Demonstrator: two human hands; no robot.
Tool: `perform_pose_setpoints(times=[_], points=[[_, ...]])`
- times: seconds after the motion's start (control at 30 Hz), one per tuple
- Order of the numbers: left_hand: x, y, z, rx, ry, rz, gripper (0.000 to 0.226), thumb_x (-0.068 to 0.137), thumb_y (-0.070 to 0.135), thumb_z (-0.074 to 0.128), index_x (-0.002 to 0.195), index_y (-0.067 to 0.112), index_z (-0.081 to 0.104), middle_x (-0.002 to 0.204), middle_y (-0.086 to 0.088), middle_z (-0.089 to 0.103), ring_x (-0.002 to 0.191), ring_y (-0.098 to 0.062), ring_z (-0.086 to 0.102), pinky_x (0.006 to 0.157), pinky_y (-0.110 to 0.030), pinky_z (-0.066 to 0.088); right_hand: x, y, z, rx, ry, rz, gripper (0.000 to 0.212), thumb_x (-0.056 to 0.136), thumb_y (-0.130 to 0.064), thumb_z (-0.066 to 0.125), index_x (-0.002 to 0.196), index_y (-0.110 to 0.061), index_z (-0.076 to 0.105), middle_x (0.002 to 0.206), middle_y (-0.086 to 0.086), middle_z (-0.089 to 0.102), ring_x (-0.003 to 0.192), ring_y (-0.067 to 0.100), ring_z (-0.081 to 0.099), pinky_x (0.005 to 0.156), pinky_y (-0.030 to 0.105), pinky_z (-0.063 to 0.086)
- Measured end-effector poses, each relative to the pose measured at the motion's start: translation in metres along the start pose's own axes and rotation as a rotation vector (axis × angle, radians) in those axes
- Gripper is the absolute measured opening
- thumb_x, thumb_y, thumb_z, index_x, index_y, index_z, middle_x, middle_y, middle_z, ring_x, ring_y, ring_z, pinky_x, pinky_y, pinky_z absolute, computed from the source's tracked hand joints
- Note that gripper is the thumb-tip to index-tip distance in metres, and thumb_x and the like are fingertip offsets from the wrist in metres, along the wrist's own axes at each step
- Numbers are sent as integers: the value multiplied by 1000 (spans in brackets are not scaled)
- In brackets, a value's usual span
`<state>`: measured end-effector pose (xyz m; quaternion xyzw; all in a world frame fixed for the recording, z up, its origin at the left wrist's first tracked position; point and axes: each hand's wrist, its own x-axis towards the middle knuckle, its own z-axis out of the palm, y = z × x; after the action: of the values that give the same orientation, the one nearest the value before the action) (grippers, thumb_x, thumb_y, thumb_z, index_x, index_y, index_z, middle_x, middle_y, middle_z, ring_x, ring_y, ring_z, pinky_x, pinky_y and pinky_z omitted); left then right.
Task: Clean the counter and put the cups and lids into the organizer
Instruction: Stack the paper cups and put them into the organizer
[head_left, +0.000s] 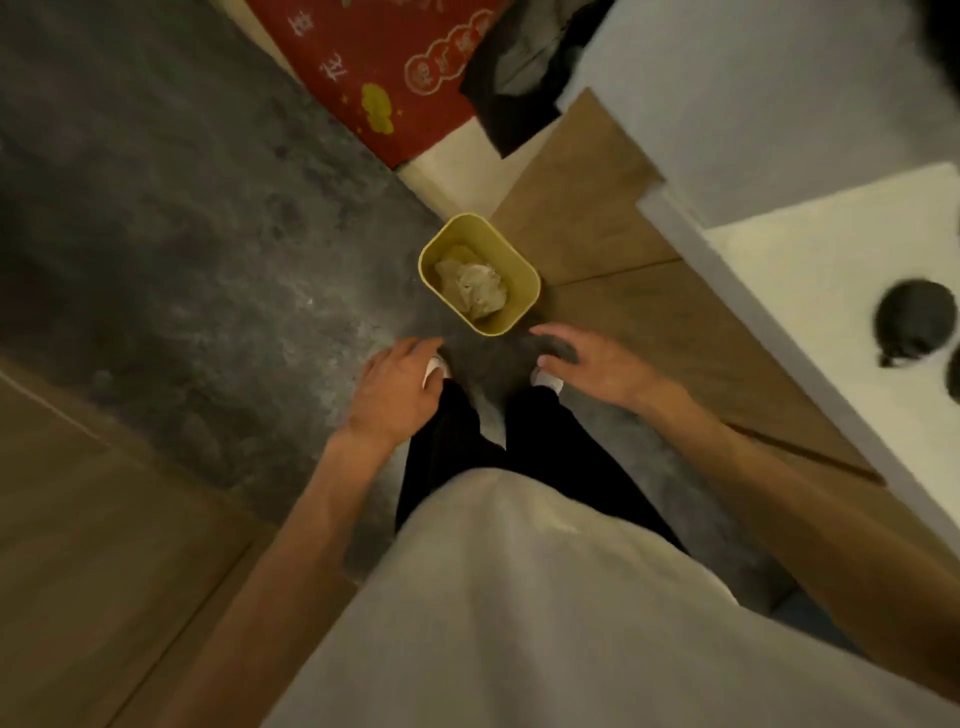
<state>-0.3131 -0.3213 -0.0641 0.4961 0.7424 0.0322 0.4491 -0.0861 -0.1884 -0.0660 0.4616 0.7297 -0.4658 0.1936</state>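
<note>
Ahead of left hand (396, 396) and right hand (597, 370) stands a yellow bin (498, 241).

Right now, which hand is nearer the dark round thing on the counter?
Right. The right hand is left of the dark round thing; the left hand is farther left.

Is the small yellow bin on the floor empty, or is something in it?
Not empty: the upright yellow plastic bin holds a crumpled wad of pale paper, visible through its open top.
</note>
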Motion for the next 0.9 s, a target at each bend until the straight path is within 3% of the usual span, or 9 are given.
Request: perform_pose_setpoints(times=[0.1, 0.23, 0.37, 0.53, 0.8, 0.9], points=[[-10, 36, -23, 24, -1, 112, 46, 98, 19, 51, 143, 12, 47, 142, -17, 52, 127, -37, 51, 107, -47, 41, -52, 5, -19, 20, 50, 73, 42, 97, -31, 55, 138, -22, 51, 139, 4, 55, 120, 20, 55, 102, 32, 42], [3, 101, -35, 301, -36, 339, 42, 99, 26, 47, 141, 20, 47, 140, -10, 53, 124, -34, 51, 102, -48, 43, -110, 29, -35, 39, 211, 141, 43, 96, -26, 55, 138, -18, 50, 132, 7, 58, 118, 25, 55, 98, 34, 43], [19, 177, -34, 525, -58, 562, 38, 99, 30, 43, 135, 20, 51, 136, -7, 56, 120, -30, 53, 96, -46, 45, -176, 56, -40, 113, 393, 253, 60, 94, -38, 57, 148, -23, 35, 145, 6, 48, 130, 25, 45, 107, 41, 38], [21, 261, -21, 600, -163, 821, 41, 101, 30, 43, 141, 21, 47, 141, -4, 54, 121, -25, 54, 96, -41, 47, -238, 76, -29, 295, 630, 413, 61, 95, -43, 52, 150, -27, 30, 150, 2, 41, 137, 20, 37, 113, 38, 30], [24, 346, 13, 697, -269, 981, 43, 102, 31, 40, 144, 25, 44, 140, -1, 54, 118, -24, 56, 96, -43, 49, -290, 115, -1, 601, 887, 646, 52, 95, -46, 50, 144, -32, 40, 146, -4, 46, 133, 12, 41, 104, 24, 30], [35, 364, 25, 697, -310, 948, 41, 101, 32, 42, 142, 29, 44, 138, 1, 56, 114, -22, 58, 96, -43, 51, -297, 136, -13, 655, 916, 669, 49, 95, -47, 51, 141, -34, 44, 143, -4, 50, 130, 12, 44, 105, 28, 36]])
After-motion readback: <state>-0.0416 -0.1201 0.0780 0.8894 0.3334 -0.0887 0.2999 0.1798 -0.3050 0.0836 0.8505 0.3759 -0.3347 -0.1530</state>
